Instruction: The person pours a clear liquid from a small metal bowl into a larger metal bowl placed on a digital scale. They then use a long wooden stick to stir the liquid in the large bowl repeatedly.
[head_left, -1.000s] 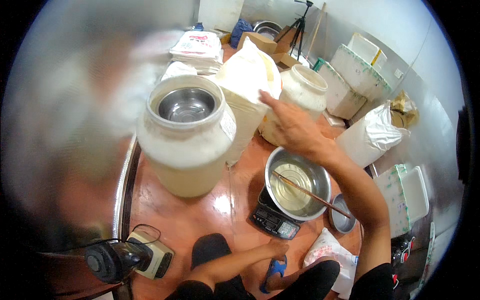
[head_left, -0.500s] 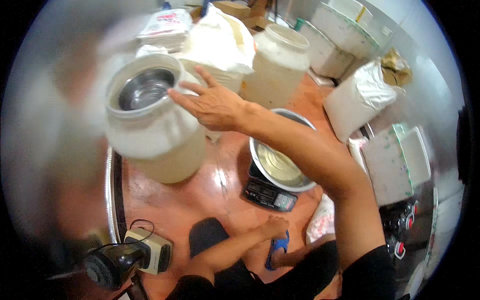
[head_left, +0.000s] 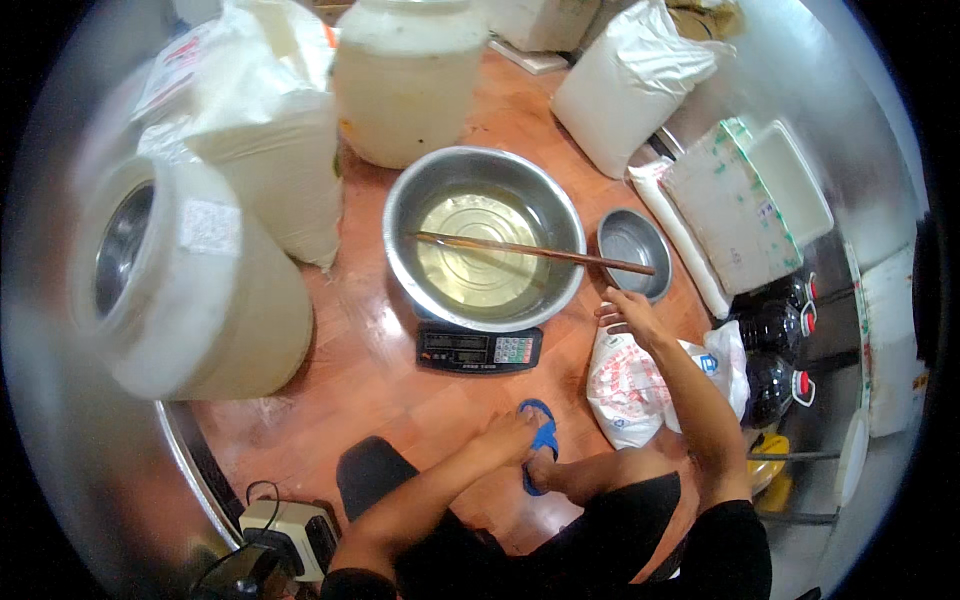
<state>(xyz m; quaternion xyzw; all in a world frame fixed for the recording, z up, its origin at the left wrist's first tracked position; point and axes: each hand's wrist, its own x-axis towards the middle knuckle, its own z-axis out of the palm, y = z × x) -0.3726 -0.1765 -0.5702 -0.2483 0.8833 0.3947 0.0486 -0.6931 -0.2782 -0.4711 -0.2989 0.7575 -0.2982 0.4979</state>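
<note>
Our right hand (head_left: 630, 314) half open, fingers loosely curled, gripping nothing we can see; at near side of small metal bowl (head_left: 626, 238), by white bag (head_left: 622, 390). Wooden stick (head_left: 520, 247) rests across right rim of large basin (head_left: 548, 192), right end over small bowl. Basin sits on black scale (head_left: 478, 348). Our left hand (head_left: 508, 437) near, by blue sandal (head_left: 543, 431); grip we cannot tell.

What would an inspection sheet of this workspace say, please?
Surface: reddish floor, shiny in spots.
Main things: steel basin of yellowish liquid on a black scale; brown stick across its rim, end over a small metal bowl.
Clutter: red-printed white bag, dark jugs with red caps.
Hands: right hand, seemingly empty, near the stick's end; left hand beside a blue sandal, grip unclear.
Cables: dark cord by a beige appliance.
Surroundings: pale barrels, tall white sack, green-marked white box.
</note>
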